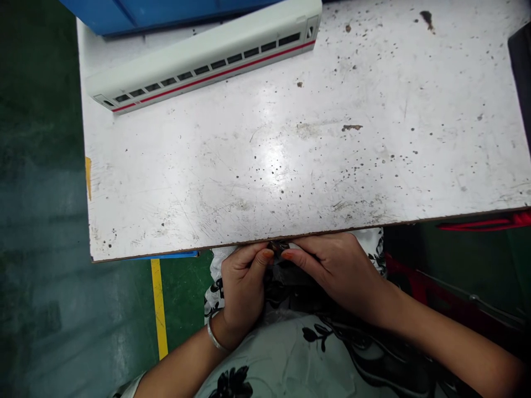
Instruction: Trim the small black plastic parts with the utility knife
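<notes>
Close together at the table's front edge, my two hands meet above my lap. My left hand (245, 279) is closed, thumb pressed against its curled fingers, with a bracelet (216, 333) on the wrist. My right hand (338, 265) is closed too, its thumb and forefinger pinched. Between the fingertips shows a small dark piece (279, 247), too small and shaded to name. Below it lies dark cloth over my patterned clothing (290, 348). The other fingers are partly hidden.
A worn white table (207, 182) spans the view. On it, a white model train coach (207, 58) with a red stripe lies before a blue bin (166, 14). A dark object (521, 77) is at the right edge. Green floor (41, 249) carries a yellow line (159, 309).
</notes>
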`<state>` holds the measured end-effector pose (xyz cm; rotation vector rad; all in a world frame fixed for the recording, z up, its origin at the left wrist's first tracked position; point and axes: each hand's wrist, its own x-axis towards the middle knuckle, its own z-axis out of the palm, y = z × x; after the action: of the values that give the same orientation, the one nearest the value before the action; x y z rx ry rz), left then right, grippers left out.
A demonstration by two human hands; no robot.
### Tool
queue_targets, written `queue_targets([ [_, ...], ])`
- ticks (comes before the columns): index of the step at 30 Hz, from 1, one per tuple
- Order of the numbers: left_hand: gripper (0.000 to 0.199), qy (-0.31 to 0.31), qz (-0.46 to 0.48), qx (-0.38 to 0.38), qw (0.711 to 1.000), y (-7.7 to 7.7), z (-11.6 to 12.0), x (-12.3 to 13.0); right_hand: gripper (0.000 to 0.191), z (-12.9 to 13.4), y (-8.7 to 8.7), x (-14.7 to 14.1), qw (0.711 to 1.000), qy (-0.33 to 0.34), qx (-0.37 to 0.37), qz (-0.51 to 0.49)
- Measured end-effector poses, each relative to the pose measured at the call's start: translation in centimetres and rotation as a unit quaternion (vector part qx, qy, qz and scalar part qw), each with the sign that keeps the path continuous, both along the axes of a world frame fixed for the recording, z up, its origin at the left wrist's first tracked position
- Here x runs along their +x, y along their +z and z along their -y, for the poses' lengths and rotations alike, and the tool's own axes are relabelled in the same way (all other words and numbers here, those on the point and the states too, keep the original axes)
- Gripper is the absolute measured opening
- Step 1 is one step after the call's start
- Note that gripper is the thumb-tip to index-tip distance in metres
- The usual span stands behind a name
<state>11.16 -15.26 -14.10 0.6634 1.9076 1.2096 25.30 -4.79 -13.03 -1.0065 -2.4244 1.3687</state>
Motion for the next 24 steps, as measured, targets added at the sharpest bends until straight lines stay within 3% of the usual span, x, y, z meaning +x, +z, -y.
queue_targets([
  [8, 0.012, 0.019, 0.011, 0.003, 1.000, -0.1, 0.0, 0.0, 0.034, 0.0, -0.1, -0.2, 1.000, 0.002, 0.009, -0.005],
  [17, 0.013, 0.010, 0.018, 0.012, 1.000, -0.6, 0.4, -0.1, 0.033, 0.1, -0.6, -0.2, 0.996, -0.007, 0.089, -0.022],
  [24, 0.025, -0.021, 0.020, -0.019, 0.999, 0.1, -0.1, -0.6, 0.036, 0.7, -1.4, -0.3, 0.992, -0.028, 0.120, -0.028],
])
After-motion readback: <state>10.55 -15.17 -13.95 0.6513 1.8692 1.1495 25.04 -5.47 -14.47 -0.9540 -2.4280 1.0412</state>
